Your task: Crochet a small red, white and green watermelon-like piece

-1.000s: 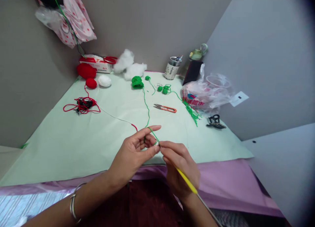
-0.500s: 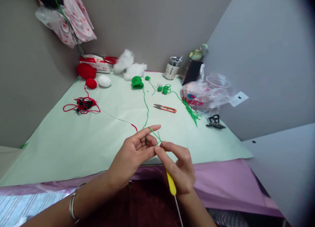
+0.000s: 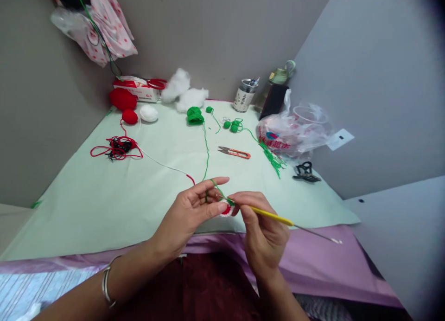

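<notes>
My left hand (image 3: 194,207) pinches a small round crochet piece (image 3: 226,210), red in the middle with a white ring and some green stitches at its top edge. Green yarn (image 3: 206,158) runs from a green yarn ball (image 3: 195,116) over my raised left index finger down to the piece. My right hand (image 3: 266,233) is closed round a yellow-handled crochet hook (image 3: 274,215). The hook's near tip is at the green stitches, mostly hidden by fingers; its other metal end points right, over the purple cloth.
Orange thread snips (image 3: 234,152) lie beyond my hands. Red and black yarn (image 3: 120,148) is tangled at left, near red and white balls. White stuffing (image 3: 191,99), a pen tin (image 3: 245,96), a plastic bag (image 3: 295,131), green yarn ends (image 3: 272,158) and a black hair claw (image 3: 306,172) stand farther off.
My right hand has turned the crochet hook from pointing down toward me to lying nearly sideways to the right. The red and white face of the crochet piece now shows.
</notes>
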Motion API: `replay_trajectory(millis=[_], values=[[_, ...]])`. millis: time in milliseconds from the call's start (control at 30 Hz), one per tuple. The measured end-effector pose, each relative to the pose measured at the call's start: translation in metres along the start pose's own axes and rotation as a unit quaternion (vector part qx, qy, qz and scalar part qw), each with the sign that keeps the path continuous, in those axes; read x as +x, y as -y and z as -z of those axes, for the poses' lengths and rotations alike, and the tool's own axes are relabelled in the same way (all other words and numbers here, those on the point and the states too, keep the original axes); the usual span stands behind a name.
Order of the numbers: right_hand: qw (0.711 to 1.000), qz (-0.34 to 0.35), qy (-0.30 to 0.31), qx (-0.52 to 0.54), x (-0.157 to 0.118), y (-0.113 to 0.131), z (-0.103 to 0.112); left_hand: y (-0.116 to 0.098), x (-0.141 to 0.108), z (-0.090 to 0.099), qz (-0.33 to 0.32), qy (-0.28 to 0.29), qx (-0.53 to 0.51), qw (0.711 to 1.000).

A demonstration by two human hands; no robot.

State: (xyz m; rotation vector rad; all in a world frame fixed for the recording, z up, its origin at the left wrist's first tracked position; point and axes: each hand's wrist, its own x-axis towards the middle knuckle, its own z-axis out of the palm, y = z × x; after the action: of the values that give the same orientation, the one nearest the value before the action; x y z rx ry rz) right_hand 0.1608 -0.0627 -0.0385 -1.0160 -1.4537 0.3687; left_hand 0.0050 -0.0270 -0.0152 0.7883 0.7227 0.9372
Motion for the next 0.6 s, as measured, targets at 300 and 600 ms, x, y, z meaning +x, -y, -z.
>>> replay_trajectory(millis=[300, 600], values=[[0.998, -0.035, -0.045, 0.042, 0.003, -0.001, 0.006, -0.002, 0.007, 0.006, 0.097, 0.012, -0.075, 0.992], [0.97, -0.157, -0.02, 0.187, 0.005, -0.002, 0.002, -0.003, 0.0, 0.003, 0.054, 0.045, 0.01, 0.997]])
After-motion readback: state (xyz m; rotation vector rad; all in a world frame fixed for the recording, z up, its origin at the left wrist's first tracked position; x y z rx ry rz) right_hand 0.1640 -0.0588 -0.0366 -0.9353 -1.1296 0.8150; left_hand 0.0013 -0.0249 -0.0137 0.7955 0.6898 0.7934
